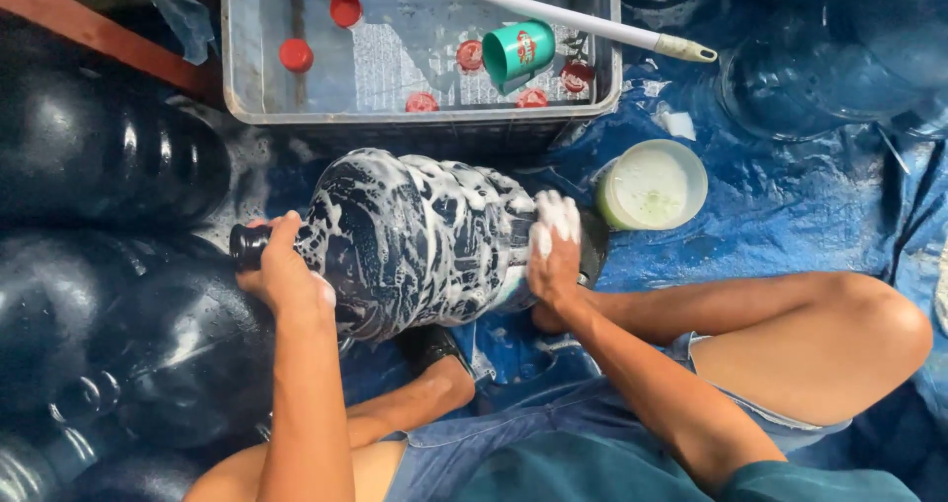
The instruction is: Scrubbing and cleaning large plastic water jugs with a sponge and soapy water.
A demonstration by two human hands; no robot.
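- Dark blue plastic water jug (pixel 425 240), coated in white foam, is laid on its side on the blue tarpaulin (pixel 790 196), just before the grey plastic crate (pixel 237 68).
- Its neck is gripped by the left hand (pixel 281 275), fingers curled shut.
- Its base end is pressed by the foamy right hand (pixel 553 255), fingers nearly flat.
- A round green tub (pixel 652 186) is set just beside the base.

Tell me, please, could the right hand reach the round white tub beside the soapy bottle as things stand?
Probably yes. The right hand rests on the soapy bottle at its base end, and the white tub sits just beyond on the blue tarp with nothing between them.
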